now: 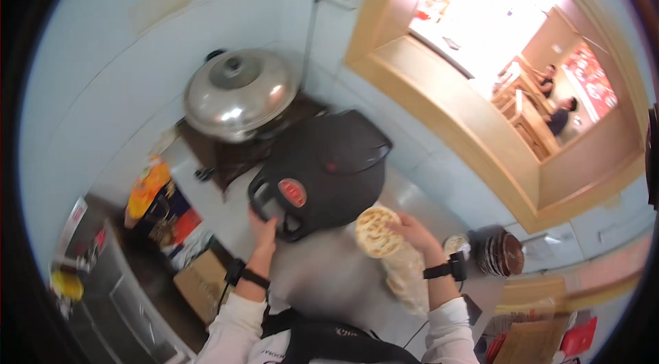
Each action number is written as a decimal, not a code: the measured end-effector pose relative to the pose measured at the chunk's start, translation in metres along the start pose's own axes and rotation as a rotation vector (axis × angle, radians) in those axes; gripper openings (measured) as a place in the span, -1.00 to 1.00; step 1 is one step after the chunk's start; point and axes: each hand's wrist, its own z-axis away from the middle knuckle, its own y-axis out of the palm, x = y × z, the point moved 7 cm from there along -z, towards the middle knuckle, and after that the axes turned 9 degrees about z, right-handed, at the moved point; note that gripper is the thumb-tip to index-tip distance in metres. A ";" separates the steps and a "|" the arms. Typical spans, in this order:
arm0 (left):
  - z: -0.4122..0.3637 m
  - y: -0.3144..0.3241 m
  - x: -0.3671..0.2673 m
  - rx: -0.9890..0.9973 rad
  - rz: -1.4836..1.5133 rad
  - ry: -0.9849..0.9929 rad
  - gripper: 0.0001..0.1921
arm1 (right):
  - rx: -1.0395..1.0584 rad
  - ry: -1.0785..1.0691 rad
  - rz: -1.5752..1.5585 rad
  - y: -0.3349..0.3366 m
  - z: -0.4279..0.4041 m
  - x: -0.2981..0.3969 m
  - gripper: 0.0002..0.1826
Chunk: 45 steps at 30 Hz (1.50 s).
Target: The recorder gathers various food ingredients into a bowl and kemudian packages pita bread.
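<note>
My left hand [263, 230] grips the front handle of a closed black electric griddle [334, 173], whose lid bears a red oval badge. My right hand [414, 234] holds a round, browned flatbread [378, 231] by its edge, just in front of the griddle's right corner. Beneath the bread and my right wrist lies a clear plastic bag [406, 279]; its contents are hard to make out. Whether the bread is a single piece or a stack cannot be told.
Behind the griddle at left, a domed, lidded metal pan [239, 96] sits on a dark stove. Colourful packages [165, 204] and a cardboard box [203, 281] stand left. Brown stacked dishes [502, 253] are at right. Beyond a wood-framed opening [453, 101], two people sit at tables.
</note>
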 end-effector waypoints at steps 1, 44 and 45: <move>0.011 0.015 -0.007 0.015 0.148 -0.082 -0.09 | -0.019 0.006 -0.031 -0.003 -0.001 -0.010 -0.68; 0.144 0.152 -0.190 0.627 0.549 -0.215 -0.32 | 0.141 -0.038 0.008 0.028 0.008 -0.051 -0.63; 0.144 0.132 -0.177 0.560 0.487 -0.240 -0.30 | 0.332 0.025 0.056 0.038 0.025 -0.025 -0.63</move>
